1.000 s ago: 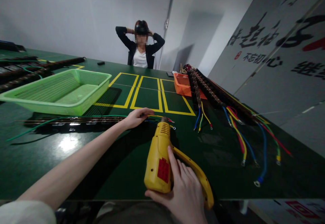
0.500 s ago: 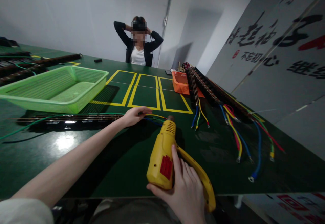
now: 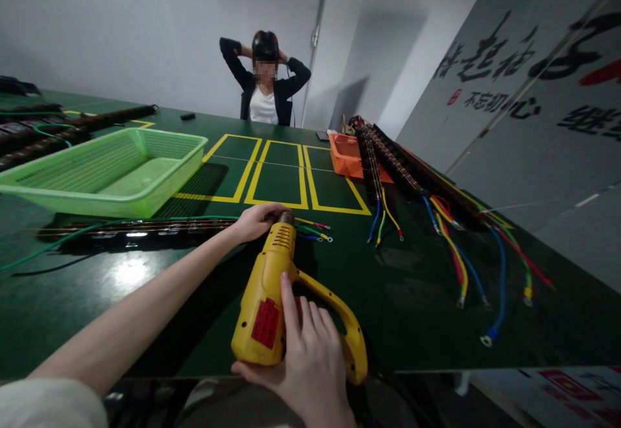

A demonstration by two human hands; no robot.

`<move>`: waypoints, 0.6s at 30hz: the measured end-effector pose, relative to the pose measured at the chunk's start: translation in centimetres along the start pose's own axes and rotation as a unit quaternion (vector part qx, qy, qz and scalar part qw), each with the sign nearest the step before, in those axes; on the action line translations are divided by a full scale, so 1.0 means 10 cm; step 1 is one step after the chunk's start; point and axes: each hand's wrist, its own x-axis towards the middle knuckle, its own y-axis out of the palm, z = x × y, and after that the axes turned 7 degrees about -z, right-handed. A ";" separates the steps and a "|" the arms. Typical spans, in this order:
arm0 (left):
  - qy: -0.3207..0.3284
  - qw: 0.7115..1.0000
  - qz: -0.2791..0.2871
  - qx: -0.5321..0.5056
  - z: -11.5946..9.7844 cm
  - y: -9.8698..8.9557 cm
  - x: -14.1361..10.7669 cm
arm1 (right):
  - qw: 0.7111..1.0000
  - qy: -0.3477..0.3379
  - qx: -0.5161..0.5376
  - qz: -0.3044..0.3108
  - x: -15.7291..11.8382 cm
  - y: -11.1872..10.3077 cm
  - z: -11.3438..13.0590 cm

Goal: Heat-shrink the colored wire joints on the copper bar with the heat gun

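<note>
My right hand [image 3: 310, 357] is closed on the rear body of a yellow heat gun [image 3: 257, 279], which lies level over the table's near side. Its metal nozzle points away from me, in front of my left hand's fingertips. My left hand [image 3: 252, 222] is curled over the end of a dark wire bundle [image 3: 165, 231]; the nozzle partly hides its fingers. Past the nozzle, yellow, green and blue wires [image 3: 310, 224] with ring terminals stick out to the right, lying close to the table.
A green basket [image 3: 179, 156] stands at the left, beyond the bundle. An orange basket [image 3: 342, 163] sits at the back right, beside more bundles with coloured wires [image 3: 463, 273]. Across the green table [image 3: 388, 324] sits a person [image 3: 264, 101] with both hands raised to their head.
My right hand has moved the heat gun left, so its nozzle is now by my left fingers. The wire ends it covered before now show. My left hand stays nearly in place.
</note>
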 end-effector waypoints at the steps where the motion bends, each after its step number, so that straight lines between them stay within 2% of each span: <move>1: -0.001 1.000 0.000 -0.002 0.00 0.00 0.00 | 1.000 0.000 -0.001 0.000 0.00 0.00 0.00; 8: -0.010 1.000 0.003 -0.029 -0.02 0.00 -0.02 | 1.000 0.000 0.001 -0.001 0.01 -0.03 -0.07; 14: 0.002 0.992 0.010 -0.122 -0.01 0.02 -0.03 | 0.999 0.033 -0.017 0.022 0.00 -0.18 -0.25; 18: -0.005 0.996 -0.031 -0.082 -0.01 0.03 -0.02 | 0.996 0.059 -0.059 0.030 0.00 -0.24 -0.40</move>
